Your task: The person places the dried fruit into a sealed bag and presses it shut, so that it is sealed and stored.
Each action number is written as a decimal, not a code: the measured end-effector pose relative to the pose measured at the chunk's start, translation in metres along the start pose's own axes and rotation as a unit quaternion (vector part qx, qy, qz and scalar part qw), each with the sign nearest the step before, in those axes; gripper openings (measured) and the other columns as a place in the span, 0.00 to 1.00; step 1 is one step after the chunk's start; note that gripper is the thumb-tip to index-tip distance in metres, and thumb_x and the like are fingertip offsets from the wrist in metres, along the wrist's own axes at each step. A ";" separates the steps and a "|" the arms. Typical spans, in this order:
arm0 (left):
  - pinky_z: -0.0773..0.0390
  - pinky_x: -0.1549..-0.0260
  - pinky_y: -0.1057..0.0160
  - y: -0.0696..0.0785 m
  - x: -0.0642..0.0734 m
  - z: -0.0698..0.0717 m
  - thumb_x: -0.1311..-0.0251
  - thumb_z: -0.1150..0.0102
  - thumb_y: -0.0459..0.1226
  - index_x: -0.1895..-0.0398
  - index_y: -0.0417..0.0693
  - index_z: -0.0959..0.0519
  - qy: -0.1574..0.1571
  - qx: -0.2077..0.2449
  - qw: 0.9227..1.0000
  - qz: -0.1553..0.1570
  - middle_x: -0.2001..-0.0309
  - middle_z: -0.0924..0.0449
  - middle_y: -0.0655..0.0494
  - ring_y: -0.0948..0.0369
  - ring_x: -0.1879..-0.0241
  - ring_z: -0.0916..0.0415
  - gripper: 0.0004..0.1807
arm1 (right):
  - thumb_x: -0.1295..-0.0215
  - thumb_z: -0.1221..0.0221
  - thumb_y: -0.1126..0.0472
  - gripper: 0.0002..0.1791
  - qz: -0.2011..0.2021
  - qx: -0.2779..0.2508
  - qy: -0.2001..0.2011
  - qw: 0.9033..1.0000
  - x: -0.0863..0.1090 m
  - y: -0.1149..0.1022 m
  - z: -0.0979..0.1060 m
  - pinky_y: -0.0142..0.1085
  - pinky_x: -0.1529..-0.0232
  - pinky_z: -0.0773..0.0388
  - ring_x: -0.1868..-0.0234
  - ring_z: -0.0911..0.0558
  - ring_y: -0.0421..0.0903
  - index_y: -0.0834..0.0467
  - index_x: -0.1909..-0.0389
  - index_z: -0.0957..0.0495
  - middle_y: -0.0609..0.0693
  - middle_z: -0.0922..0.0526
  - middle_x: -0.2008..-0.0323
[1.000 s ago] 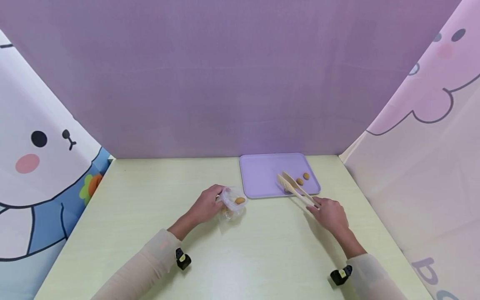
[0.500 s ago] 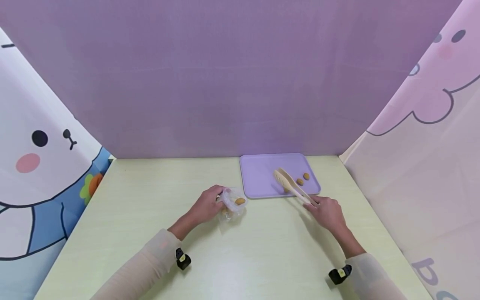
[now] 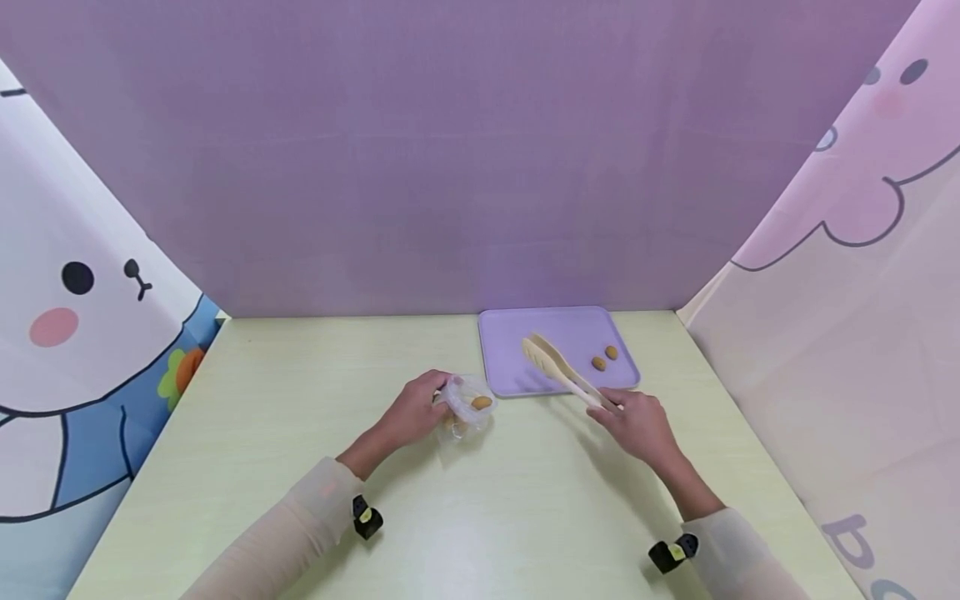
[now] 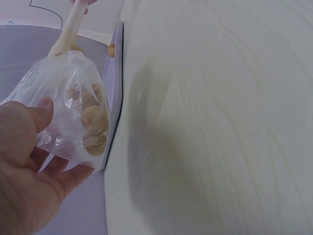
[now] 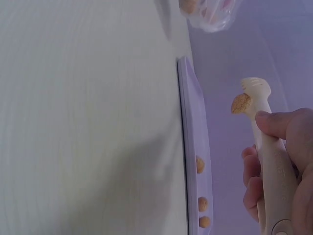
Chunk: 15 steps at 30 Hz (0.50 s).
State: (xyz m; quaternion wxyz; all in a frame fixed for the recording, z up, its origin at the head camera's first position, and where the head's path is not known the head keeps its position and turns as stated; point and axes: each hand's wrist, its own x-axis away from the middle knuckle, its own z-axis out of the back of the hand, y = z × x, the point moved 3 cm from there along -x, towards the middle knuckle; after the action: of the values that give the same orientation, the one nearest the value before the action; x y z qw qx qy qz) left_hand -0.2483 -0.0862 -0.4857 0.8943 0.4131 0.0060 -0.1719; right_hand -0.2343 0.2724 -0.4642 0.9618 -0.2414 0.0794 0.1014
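My left hand (image 3: 412, 410) holds a clear plastic bag (image 3: 457, 422) by its side, thumb on one face and fingers beneath. Several walnuts (image 4: 94, 117) show through the plastic in the left wrist view. Cream tongs (image 3: 558, 368) are gripped in my right hand (image 3: 639, 423), their tips above the purple tray (image 3: 506, 329). Between the tips sits a walnut (image 5: 240, 104), seen in the right wrist view. On the tray's right part lie more walnuts (image 5: 202, 204); the head view shows two of them plainly. The tongs' tips are apart from the bag.
The tray stands at the back of a pale wood table (image 3: 337, 358), close to a purple fabric wall (image 3: 450, 167). Printed cloths (image 3: 840, 333) flank the table on both sides. A black wrist camera (image 3: 367, 518) hangs by each sleeve.
My right hand has carried the tongs leftward over the tray, nearer the bag. The left hand and bag have stayed almost still.
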 end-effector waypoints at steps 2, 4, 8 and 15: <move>0.16 0.45 0.53 0.000 0.000 0.000 0.35 0.39 0.28 0.43 0.40 0.21 0.001 0.000 1.000 0.001 0.46 0.19 0.47 0.53 0.44 0.20 0.17 | 0.39 0.30 0.52 0.25 0.008 -0.004 0.005 1.000 0.000 -0.005 0.000 0.36 0.75 0.32 0.76 0.27 0.45 0.62 0.44 0.16 0.54 0.12 0.72; 0.16 0.45 0.52 -0.001 -0.001 0.000 0.35 0.40 0.28 0.44 0.40 0.21 0.002 -0.002 1.000 -0.001 0.46 0.19 0.47 0.52 0.44 0.20 0.17 | 0.40 0.30 0.52 0.25 0.013 -0.006 0.009 1.000 0.000 -0.009 -0.001 0.36 0.75 0.32 0.76 0.27 0.44 0.61 0.45 0.15 0.52 0.12 0.74; 0.16 0.45 0.52 -0.001 -0.001 -0.001 0.36 0.40 0.28 0.44 0.39 0.21 0.007 -0.003 1.000 -0.007 0.46 0.19 0.46 0.52 0.44 0.20 0.16 | 0.41 0.29 0.53 0.22 0.021 -0.015 0.010 1.000 -0.001 -0.018 -0.002 0.35 0.77 0.33 0.79 0.29 0.42 0.58 0.46 0.14 0.48 0.14 0.77; 0.16 0.44 0.52 -0.002 -0.001 -0.002 0.35 0.40 0.28 0.45 0.40 0.21 0.007 0.014 1.000 -0.002 0.47 0.19 0.47 0.52 0.43 0.20 0.16 | 0.41 0.29 0.54 0.22 0.033 -0.031 0.007 0.999 0.002 -0.035 -0.006 0.33 0.77 0.33 0.78 0.29 0.40 0.57 0.47 0.14 0.46 0.14 0.77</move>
State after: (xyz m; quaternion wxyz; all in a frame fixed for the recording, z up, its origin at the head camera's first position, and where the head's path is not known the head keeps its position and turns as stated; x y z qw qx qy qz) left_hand -0.2490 -0.0852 -0.4883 0.8878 0.4270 0.0104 -0.1714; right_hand -0.2248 0.2400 -0.4538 0.9495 -0.2690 0.0905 0.1339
